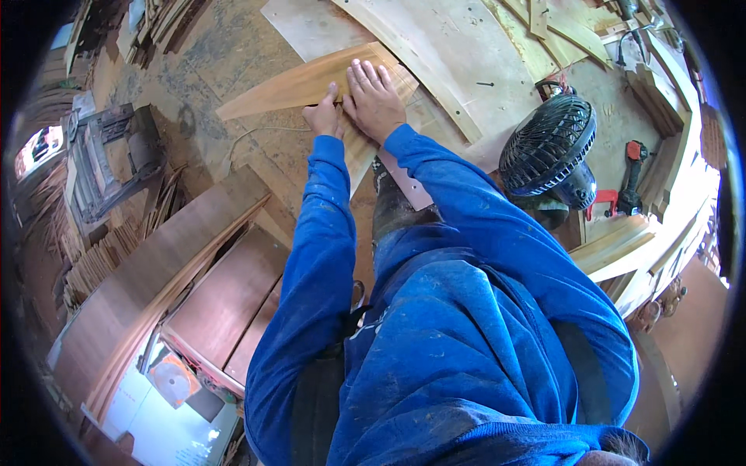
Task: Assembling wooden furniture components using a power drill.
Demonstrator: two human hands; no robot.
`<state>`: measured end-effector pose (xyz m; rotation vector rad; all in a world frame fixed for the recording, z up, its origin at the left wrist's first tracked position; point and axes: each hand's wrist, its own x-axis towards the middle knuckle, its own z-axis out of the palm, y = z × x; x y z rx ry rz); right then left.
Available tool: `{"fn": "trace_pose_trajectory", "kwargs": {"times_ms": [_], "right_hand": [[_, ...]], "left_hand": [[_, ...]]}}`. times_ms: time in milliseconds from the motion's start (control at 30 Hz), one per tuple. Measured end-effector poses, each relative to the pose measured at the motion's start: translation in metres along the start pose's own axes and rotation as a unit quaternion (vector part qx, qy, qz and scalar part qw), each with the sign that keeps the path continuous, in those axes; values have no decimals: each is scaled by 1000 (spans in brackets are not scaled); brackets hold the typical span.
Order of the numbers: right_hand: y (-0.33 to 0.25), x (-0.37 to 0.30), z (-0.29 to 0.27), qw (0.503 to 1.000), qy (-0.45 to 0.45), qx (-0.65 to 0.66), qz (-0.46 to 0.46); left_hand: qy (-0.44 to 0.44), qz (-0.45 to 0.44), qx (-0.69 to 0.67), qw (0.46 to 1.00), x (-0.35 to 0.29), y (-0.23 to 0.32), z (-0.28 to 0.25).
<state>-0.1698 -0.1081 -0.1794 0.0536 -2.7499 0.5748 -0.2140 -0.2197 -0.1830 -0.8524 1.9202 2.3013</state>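
A curved, pointed wooden piece point(284, 87) with an orange-brown face lies ahead of me, its narrow tip toward the left. At its wide end the wood bends back toward my body. My right hand point(374, 101) rests flat on that end, palm down and fingers stretched out. Just left of it, my left hand point(324, 118) is closed at the inner edge of the piece, with the thumb up against the wood. Whatever its curled fingers hold, if anything, is hidden.
A black fan point(549, 146) stands to my right, with a cordless power tool point(633, 175) beyond it. Pale sheets and a long curved strip point(420, 74) lie ahead. On the left are a dusty machine point(116, 155) and a long plank point(167, 264) beside a wooden cabinet point(225, 299).
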Motion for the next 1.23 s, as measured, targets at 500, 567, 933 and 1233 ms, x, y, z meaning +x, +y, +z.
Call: {"fn": "trace_pose_trajectory", "kwargs": {"times_ms": [500, 567, 933, 1233], "right_hand": [[-5, 16, 4, 1000, 9, 2, -7], [-3, 17, 6, 1000, 7, -1, -9], [-5, 25, 13, 1000, -10, -1, -9], [-5, 30, 17, 999, -28, -13, -4]], "left_hand": [[-10, -1, -31, 999, 26, -4, -7], [-9, -5, -33, 999, 26, -2, -4], [-9, -7, -39, 999, 42, -4, -7], [-21, -6, -49, 999, 55, -8, -9]]}}
